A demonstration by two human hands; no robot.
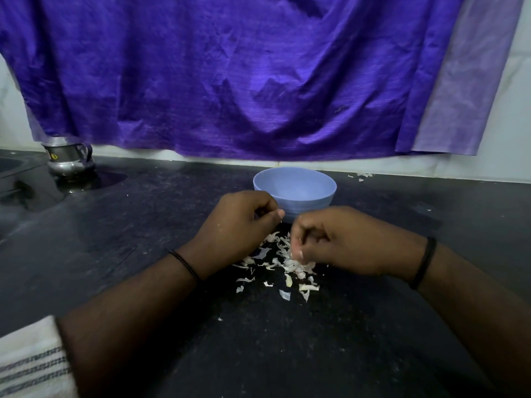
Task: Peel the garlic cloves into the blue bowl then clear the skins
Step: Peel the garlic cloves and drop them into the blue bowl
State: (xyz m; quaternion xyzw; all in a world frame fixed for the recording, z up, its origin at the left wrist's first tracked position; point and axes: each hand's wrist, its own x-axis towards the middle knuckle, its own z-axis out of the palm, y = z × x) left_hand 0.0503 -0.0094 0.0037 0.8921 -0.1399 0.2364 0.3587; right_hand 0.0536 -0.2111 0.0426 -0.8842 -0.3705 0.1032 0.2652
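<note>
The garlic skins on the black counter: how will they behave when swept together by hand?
The garlic skins look thin and curled, so probably very light and apt to scatter. Being flaky, they may cling to fingers. Some lie apart near the wall, so small bits likely escape a single sweep.

Home kitchen: black stone counter, steel jug, garlic skins.

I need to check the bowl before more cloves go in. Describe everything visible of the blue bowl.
The blue bowl is round, pale blue and matte, plastic by its look, with faint ridges ringing its lower wall. It stands upright on the dark counter, near the back wall beneath the purple cloth. The inside that shows looks bare; the bottom is hidden. The left hand covers part of its near side; contact cannot be told.
</note>
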